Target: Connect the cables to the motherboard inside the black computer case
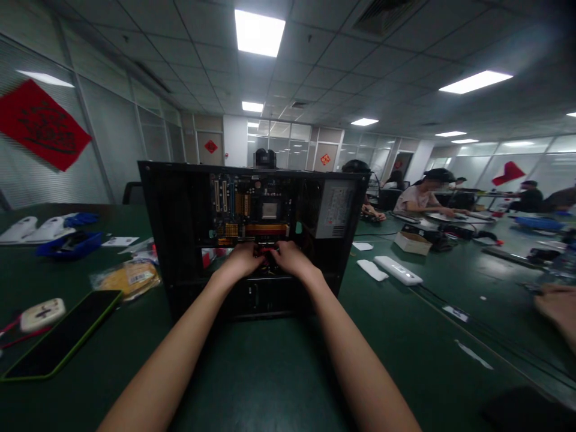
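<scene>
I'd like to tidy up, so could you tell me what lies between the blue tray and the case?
A white card, then clear plastic nearer the case; the head view shows this.

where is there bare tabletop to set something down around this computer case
Bare green tabletop between the left forearm and right forearm, in front of the computer case, and between the right forearm and the paper strip. Crowded left: smartphone, yellow packet, blue tray.

So from where I'm standing, both hands, left hand [245, 258] and right hand [291, 257], are inside an open black PC case [155, 240] mid-frame, with a green-edged phone [63, 336] lying at lower left.
</scene>
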A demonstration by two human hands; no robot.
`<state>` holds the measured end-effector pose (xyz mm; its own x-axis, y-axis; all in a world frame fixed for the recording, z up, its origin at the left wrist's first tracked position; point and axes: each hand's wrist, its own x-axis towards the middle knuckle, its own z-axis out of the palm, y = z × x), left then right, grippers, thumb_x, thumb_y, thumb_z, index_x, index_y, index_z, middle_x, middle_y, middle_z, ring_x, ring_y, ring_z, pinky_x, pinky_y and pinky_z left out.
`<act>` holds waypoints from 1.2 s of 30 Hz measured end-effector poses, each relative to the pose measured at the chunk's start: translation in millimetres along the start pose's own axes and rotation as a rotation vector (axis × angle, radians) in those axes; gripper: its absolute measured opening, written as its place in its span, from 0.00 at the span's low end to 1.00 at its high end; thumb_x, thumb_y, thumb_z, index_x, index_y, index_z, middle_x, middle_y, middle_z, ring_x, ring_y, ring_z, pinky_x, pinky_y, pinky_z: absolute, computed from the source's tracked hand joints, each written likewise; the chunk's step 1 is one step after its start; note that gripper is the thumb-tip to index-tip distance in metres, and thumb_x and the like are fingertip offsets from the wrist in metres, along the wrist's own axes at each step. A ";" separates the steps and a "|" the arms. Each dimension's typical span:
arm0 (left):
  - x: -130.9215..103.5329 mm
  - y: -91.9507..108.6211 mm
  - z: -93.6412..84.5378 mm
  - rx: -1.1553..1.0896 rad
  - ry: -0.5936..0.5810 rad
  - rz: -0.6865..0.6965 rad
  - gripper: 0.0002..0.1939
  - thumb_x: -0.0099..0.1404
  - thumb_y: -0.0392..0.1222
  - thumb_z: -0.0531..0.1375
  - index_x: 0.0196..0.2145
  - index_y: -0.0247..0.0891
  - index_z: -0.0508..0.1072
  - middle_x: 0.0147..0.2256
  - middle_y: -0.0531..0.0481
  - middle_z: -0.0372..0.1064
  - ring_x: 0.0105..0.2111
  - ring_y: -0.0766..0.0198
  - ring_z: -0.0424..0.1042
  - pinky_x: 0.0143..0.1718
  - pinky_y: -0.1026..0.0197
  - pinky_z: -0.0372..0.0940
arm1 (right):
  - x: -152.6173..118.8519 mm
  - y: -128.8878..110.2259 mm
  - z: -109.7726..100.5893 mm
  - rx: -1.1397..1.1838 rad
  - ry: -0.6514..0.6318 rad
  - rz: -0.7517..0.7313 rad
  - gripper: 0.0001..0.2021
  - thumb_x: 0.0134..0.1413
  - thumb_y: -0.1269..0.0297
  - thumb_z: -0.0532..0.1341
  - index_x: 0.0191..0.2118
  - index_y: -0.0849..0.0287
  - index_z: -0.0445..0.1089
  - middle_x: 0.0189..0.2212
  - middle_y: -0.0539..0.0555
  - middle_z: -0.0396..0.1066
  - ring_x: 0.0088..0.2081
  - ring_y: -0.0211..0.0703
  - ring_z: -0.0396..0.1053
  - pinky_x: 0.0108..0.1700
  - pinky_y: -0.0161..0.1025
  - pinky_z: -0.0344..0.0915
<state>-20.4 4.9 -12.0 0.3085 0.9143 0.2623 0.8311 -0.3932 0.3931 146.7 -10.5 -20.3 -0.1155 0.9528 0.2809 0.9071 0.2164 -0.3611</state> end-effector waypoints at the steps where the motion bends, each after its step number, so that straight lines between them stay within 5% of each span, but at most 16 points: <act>1: -0.4 0.9 -0.2 0.004 -0.018 0.004 0.14 0.64 0.44 0.61 0.45 0.36 0.76 0.48 0.40 0.76 0.48 0.51 0.75 0.46 0.58 0.66 | 0.0 0.1 -0.1 -0.005 -0.001 -0.003 0.13 0.67 0.64 0.56 0.49 0.64 0.74 0.45 0.64 0.75 0.49 0.48 0.73 0.45 0.34 0.63; 9: -3.5 2.3 -2.9 -0.064 -0.105 0.107 0.19 0.65 0.41 0.59 0.53 0.36 0.73 0.52 0.40 0.73 0.51 0.52 0.73 0.50 0.59 0.66 | -0.3 -1.2 -0.7 -0.098 0.017 0.062 0.14 0.68 0.66 0.52 0.47 0.63 0.74 0.43 0.64 0.76 0.45 0.50 0.74 0.41 0.36 0.64; 23: -6.5 6.5 -10.2 -0.018 -0.191 0.127 0.12 0.63 0.44 0.59 0.36 0.35 0.79 0.35 0.44 0.79 0.34 0.55 0.76 0.31 0.61 0.61 | -0.6 -2.8 -4.1 -0.090 -0.059 0.089 0.12 0.62 0.70 0.56 0.45 0.64 0.76 0.43 0.66 0.76 0.45 0.52 0.75 0.39 0.36 0.64; 29: -1.6 5.5 -7.3 -0.115 -0.147 0.107 0.14 0.63 0.39 0.58 0.43 0.34 0.78 0.40 0.44 0.79 0.39 0.57 0.76 0.37 0.62 0.64 | 1.1 -0.7 -1.7 -0.054 -0.051 0.025 0.13 0.65 0.67 0.55 0.46 0.63 0.76 0.45 0.64 0.76 0.48 0.50 0.74 0.43 0.35 0.64; 32: -1.0 5.3 -5.6 -0.081 -0.061 0.043 0.17 0.64 0.35 0.57 0.49 0.33 0.77 0.49 0.41 0.76 0.48 0.55 0.75 0.46 0.62 0.65 | 4.8 4.0 1.8 0.002 -0.169 -0.072 0.12 0.62 0.67 0.59 0.48 0.61 0.76 0.46 0.60 0.76 0.49 0.48 0.73 0.45 0.33 0.64; 36: -3.2 6.1 -4.1 -0.062 -0.022 0.031 0.17 0.65 0.34 0.55 0.49 0.34 0.78 0.51 0.41 0.75 0.52 0.54 0.72 0.53 0.60 0.63 | 12.3 7.0 4.4 0.016 -0.493 -0.143 0.15 0.60 0.63 0.62 0.51 0.58 0.76 0.49 0.56 0.75 0.49 0.47 0.73 0.46 0.33 0.66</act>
<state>-18.3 -0.9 -6.9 0.3443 0.9032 0.2564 0.7909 -0.4262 0.4391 149.9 3.7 -23.3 -0.4191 0.8996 -0.1228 0.8622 0.3519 -0.3644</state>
